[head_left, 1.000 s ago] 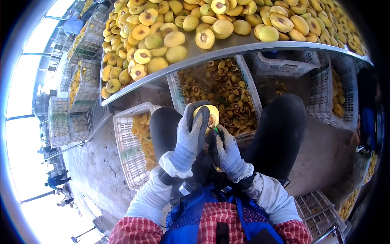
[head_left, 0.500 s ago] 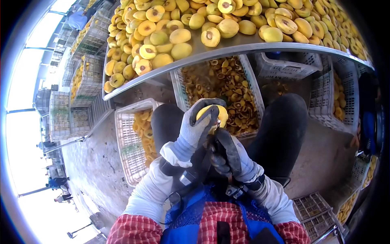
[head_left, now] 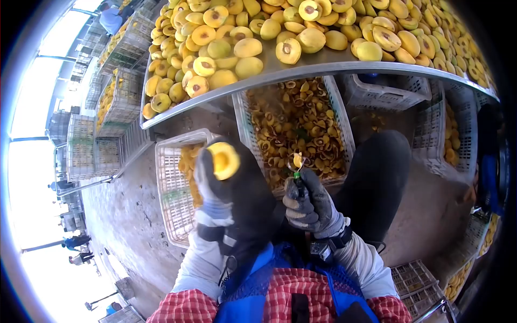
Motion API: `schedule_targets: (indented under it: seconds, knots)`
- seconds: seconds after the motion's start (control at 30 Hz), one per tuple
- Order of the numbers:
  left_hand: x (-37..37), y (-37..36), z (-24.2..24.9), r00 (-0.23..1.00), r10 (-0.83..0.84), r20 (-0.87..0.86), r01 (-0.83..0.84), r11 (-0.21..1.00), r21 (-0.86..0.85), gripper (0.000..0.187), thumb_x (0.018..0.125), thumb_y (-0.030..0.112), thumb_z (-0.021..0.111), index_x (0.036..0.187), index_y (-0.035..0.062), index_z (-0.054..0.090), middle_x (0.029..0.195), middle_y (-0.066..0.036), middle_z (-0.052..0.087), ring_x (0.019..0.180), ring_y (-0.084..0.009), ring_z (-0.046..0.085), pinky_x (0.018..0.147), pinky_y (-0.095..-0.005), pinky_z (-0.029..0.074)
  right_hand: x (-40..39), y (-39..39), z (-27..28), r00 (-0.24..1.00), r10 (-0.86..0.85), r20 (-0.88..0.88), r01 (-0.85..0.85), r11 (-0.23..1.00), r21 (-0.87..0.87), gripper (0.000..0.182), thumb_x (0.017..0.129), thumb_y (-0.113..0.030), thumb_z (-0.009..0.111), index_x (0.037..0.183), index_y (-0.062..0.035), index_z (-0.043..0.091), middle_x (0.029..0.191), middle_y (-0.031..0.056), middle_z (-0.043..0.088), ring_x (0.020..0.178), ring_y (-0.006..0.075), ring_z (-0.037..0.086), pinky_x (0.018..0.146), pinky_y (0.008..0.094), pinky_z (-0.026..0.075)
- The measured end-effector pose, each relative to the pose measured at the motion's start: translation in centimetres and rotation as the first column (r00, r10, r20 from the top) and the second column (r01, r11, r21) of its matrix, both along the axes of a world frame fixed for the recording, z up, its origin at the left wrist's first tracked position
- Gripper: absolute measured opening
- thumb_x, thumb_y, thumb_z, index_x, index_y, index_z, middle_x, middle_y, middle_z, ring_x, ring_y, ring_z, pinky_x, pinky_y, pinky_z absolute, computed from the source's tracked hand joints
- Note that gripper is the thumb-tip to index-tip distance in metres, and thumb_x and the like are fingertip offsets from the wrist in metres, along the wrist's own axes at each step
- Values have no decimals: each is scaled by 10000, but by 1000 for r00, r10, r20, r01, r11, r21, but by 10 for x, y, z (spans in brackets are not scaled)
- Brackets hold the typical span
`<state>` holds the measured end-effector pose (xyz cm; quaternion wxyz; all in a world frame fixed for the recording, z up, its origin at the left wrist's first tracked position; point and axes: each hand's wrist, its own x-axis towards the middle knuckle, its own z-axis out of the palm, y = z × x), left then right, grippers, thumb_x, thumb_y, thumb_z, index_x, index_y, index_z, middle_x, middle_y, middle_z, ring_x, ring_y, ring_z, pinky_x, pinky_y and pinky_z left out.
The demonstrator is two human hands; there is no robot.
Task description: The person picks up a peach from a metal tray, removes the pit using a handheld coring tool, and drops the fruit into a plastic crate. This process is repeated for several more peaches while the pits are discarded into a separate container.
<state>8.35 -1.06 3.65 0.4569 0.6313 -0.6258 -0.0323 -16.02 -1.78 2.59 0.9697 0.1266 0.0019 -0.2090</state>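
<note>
My left hand [head_left: 211, 180], in a grey-and-white glove and slightly blurred, holds a yellow peach half [head_left: 224, 161] with its hollowed cut face up. It is beside the right rim of the left crate [head_left: 171, 183], which holds yellow fruit pieces. In front of my body, my gloved right hand [head_left: 309, 207] is closed around the handle of a pitting tool [head_left: 297, 176]. Green shows at the top of that handle, and a small orange-brown piece sits in the metal loop. Beyond the tool stands a crate of scraps [head_left: 344, 134], full of brownish pit pieces.
A metal-edged table [head_left: 323, 68] heaped with peach halves [head_left: 312, 40] spans the front. More crates stand at the right [head_left: 420, 134] and along the left [head_left: 81, 156]. My knees are on either side of the scrap crate. A person [head_left: 110, 19] is at the far upper left.
My left hand has moved left with the peach half, away from the tool, to the left crate. My right hand has turned the tool upward, and the piece in its loop now shows.
</note>
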Motion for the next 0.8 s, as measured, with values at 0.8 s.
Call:
schedule_targets:
  seconds: [0.8]
  knots:
    - [25,-287,14,914,-287,286,-24,667,745,599,786,357,693,1225,26,456,994,-131,645,922,-199,645,613,-320,507,-6,-40,-8,745,-207,-635,133,978,-163,450,925,-524,469,910,-83,556,584,24,501,385,114,418,341,229,324]
